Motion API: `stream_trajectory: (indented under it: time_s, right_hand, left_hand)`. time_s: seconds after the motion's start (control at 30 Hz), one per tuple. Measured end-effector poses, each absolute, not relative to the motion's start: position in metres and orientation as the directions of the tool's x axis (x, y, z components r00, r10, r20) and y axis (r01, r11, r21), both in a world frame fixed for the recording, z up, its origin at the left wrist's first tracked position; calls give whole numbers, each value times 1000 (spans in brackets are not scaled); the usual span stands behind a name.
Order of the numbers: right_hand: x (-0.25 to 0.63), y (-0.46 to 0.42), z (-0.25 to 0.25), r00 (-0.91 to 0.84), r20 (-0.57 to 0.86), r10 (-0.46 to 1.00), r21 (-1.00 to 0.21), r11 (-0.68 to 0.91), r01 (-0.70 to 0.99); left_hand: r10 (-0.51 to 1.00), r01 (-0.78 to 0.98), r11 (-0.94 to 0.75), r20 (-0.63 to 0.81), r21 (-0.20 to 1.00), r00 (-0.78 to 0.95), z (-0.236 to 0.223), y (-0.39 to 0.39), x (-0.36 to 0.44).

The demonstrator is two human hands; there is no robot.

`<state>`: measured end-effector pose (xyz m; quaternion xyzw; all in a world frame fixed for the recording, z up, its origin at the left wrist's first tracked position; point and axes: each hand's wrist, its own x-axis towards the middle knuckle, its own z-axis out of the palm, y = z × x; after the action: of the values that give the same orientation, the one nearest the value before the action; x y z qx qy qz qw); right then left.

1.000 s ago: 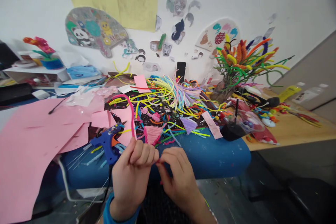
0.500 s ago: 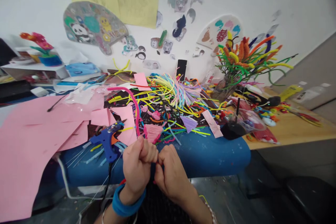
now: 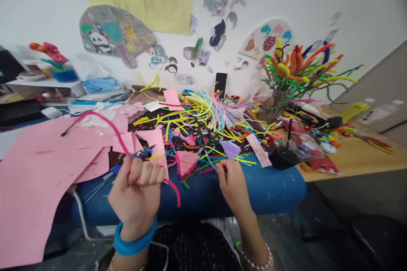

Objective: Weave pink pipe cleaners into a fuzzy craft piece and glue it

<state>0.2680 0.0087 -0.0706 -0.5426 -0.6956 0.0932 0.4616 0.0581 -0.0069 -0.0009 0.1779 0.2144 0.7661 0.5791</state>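
My left hand (image 3: 136, 194), with a blue band around its wrist, is closed in a fist on a bright pink pipe cleaner (image 3: 106, 116). One end arches up to the left over pink sheets; the other hangs out to the right below the fist. My right hand (image 3: 234, 186) is held apart over the table edge, its fingers curled towards the thumb. Whatever may be between them is hidden. Between the hands lies a pink triangular piece of pipe cleaners (image 3: 186, 164). Just above the right hand is a lilac triangular piece (image 3: 229, 149). A blue glue gun (image 3: 140, 154) lies partly behind my left fist.
Loose pipe cleaners (image 3: 219, 112) are heaped across the table's middle. Pink sheets (image 3: 34, 173) cover the left. A vase of pipe-cleaner flowers (image 3: 270, 108) and a dark cup with a straw (image 3: 284, 157) stand right. A phone (image 3: 220, 85) leans at the wall.
My hands were together; they have come apart, the left moving left with the pink pipe cleaner, the right moving right and slightly up. The pipe cleaner's lower end now shows hanging free.
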Motion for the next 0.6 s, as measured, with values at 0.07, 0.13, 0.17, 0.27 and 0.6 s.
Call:
stream_trajectory:
  time_s: [0.07,0.13,0.17,0.27,0.6]
  right_hand:
    - [267,15,-67,20,531,847,-639,384,667]
    - [258,9,-58,-74,486,871,-703,440,558]
    - [251,3,-53,-165,447,879,-763,471,443]
    - [228,-13,-41,-348,276,896,-935,335,120]
    - [204,-24,-58,-33,680,732,-687,652,320]
  left_hand:
    - [972,-832,-206,8,514,-236,1,-8,60]
    - [978,-849,-178,-2,497,-207,2,-8,63]
    - [982,-856,-164,-3,491,-190,2,-8,65]
    - [991,-869,-121,3,481,-136,0,-9,71]
    - [994,-870,-108,23,482,-110,7,-14,76]
